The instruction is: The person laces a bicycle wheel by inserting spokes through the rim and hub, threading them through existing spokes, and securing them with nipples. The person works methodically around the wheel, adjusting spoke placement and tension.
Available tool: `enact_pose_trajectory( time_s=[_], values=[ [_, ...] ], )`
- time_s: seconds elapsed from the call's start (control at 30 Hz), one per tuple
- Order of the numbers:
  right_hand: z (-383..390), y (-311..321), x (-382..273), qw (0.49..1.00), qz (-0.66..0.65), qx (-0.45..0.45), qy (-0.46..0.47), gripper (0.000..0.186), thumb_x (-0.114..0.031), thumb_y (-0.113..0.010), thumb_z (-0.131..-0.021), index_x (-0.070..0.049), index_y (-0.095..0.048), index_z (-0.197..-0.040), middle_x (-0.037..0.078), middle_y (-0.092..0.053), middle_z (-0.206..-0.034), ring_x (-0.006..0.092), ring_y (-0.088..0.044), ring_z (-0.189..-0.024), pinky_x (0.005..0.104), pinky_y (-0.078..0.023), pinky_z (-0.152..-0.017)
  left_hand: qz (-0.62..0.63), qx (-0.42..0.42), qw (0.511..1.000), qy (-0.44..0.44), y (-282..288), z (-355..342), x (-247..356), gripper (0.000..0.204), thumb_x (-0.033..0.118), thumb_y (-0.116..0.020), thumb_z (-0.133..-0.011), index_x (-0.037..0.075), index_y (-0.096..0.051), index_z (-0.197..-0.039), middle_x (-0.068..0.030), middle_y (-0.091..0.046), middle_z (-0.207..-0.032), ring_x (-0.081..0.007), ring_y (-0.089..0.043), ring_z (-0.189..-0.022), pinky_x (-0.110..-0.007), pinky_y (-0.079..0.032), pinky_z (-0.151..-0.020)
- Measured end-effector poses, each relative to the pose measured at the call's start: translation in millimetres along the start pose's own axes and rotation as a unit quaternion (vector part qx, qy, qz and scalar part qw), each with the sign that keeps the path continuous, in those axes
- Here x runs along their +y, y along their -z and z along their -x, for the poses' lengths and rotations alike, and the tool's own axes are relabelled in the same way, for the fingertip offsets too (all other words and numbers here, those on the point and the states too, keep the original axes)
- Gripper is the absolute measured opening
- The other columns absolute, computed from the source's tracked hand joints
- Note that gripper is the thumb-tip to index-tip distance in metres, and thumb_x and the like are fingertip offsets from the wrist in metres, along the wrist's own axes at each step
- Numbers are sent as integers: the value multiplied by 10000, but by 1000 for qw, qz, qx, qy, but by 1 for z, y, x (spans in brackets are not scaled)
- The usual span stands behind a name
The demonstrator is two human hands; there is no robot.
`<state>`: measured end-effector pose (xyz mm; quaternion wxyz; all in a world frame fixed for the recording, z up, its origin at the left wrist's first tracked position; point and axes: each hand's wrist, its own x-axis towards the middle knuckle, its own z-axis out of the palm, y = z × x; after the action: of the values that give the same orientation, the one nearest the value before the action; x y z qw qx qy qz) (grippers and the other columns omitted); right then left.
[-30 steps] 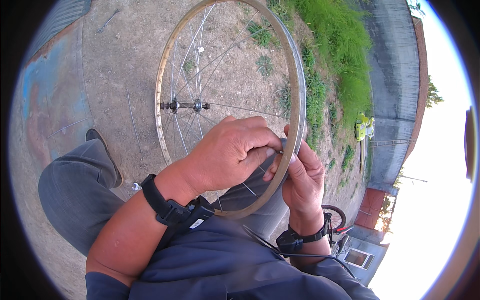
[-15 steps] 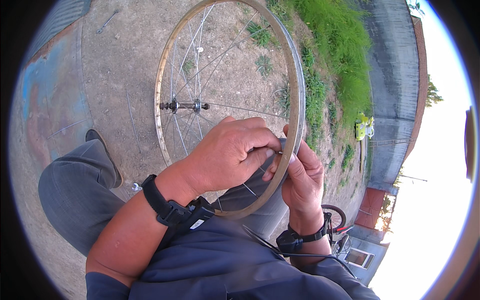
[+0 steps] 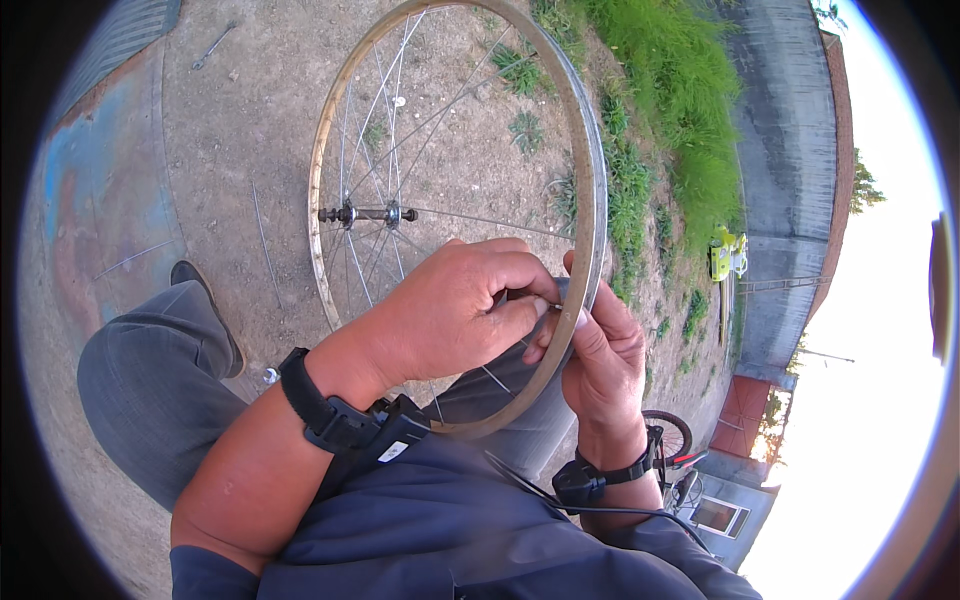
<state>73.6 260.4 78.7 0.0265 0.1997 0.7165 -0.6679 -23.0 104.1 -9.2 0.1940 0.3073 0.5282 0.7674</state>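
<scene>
A bicycle wheel rim, worn and partly laced, stands tilted in front of me. Its hub sits at the centre left, with thin metal spokes running outward. My left hand reaches through the wheel; its thumb and forefinger pinch a small metal spoke end at the rim's inner side. My right hand grips the same stretch of rim from outside, thumb on its edge and fingers curled behind. The fingers partly hide the spot where the spoke meets the rim.
Loose spokes and a wrench lie on the dirt ground at left, beside a rusty blue metal sheet. Another shiny tool is near my foot. Grass, a grey wall and a bicycle are at right.
The wheel has shifted very slightly left at its right side, and my hands have moved a little with it. Both keep their holds at the rim.
</scene>
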Motion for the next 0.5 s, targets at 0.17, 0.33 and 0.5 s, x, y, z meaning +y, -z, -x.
enact_pose_trajectory(
  time_s=[0.17, 0.33, 0.5],
  values=[
    [0, 1, 0, 1000, -1, -5, 2, 346, -96, -523, -1074, 91, -554, -1363, 112, -675, -959, 185, -696, -819, 302, -580, -780, 1, -4, 1000, -9, 1, 0, 0, 143, 32, -661, -882, 29, -756, -990, -113, -703, -917, -310, -700, -848, -389, -568, -758],
    [0, 1, 1, 1000, -12, -2, -3, 336, -99, -529, -1074, 87, -557, -1352, 105, -669, -952, 186, -692, -818, 307, -585, -780, 7, -2, 1000, -14, 0, -1, 0, 141, 28, -672, -883, 35, -760, -993, -108, -706, -905, -307, -700, -845, -389, -569, -759],
    [0, 1, 2, 1000, -22, -4, -6, 337, -100, -530, -1075, 88, -557, -1354, 98, -661, -954, 185, -687, -828, 309, -583, -785, 9, -1, 1000, -1, -1, 0, 1, 138, 29, -682, -884, 44, -763, -995, -100, -710, -901, -304, -703, -843, -390, -568, -755]
  ],
)
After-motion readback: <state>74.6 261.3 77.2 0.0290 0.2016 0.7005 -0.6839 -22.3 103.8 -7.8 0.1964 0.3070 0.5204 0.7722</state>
